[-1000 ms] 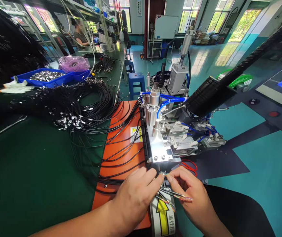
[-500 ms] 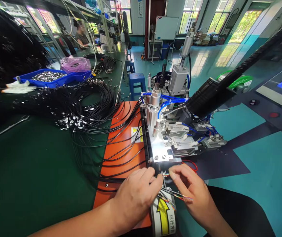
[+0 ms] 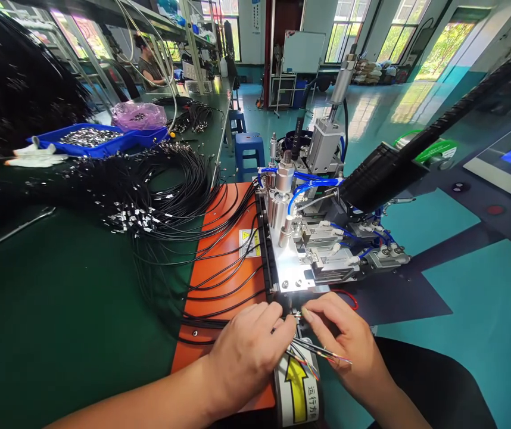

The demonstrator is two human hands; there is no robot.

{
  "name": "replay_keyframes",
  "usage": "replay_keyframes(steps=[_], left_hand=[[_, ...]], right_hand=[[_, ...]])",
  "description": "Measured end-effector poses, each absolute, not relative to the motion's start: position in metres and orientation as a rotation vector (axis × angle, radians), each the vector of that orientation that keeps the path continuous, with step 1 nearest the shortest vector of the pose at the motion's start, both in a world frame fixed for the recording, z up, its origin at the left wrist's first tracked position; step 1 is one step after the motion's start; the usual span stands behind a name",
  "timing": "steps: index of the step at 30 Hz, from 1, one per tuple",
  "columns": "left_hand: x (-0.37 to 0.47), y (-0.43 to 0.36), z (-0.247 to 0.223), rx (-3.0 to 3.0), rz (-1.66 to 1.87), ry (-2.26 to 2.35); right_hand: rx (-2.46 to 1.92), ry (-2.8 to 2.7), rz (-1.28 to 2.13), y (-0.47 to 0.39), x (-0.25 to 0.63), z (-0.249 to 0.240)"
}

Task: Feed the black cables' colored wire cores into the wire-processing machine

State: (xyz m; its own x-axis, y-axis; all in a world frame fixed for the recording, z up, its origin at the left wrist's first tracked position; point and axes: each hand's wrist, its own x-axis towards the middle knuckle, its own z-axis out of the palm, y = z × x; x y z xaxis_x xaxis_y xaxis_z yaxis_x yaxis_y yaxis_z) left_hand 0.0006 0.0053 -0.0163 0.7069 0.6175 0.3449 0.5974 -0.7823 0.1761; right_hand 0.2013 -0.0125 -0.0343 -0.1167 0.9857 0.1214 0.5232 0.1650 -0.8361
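Note:
My left hand is closed round several black cables, whose stripped ends fan out to the right with thin coloured wires bare at the tips. My right hand pinches fine coloured wires between thumb and forefinger, just in front of the metal machine. Both hands' fingertips are close together, a small gap apart. Below them shows a white label with a yellow arrow. To the left, the cables run across an orange plate; the exact grip under my left fingers is hidden.
A large coil of black cables with metal-tipped ends lies on the green table. Behind it stands a blue tray of small metal parts. A black-wrapped arm slants over the machine. Another person sits far back.
My right hand has moved slightly left and up, its fingertips nearer to the left hand's. The left hand keeps its hold on the cables. The view has shifted a little.

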Motion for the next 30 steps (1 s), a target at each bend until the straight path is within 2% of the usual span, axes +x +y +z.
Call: replay_keyframes(steps=[9, 18, 30], left_hand=[[0.0, 0.006, -0.014, 2.846, 0.589, 0.993], [-0.001, 0.005, -0.015, 2.853, 0.563, 0.981], [-0.008, -0.006, -0.009, 2.811, 0.412, 1.167]], right_hand=[[-1.514, -1.726, 0.889, -0.013, 0.198, -0.037], [-1.64, -1.519, 1.158, -0.009, 0.194, -0.036], [-1.531, -1.544, 1.101, -0.014, 0.185, -0.052]])
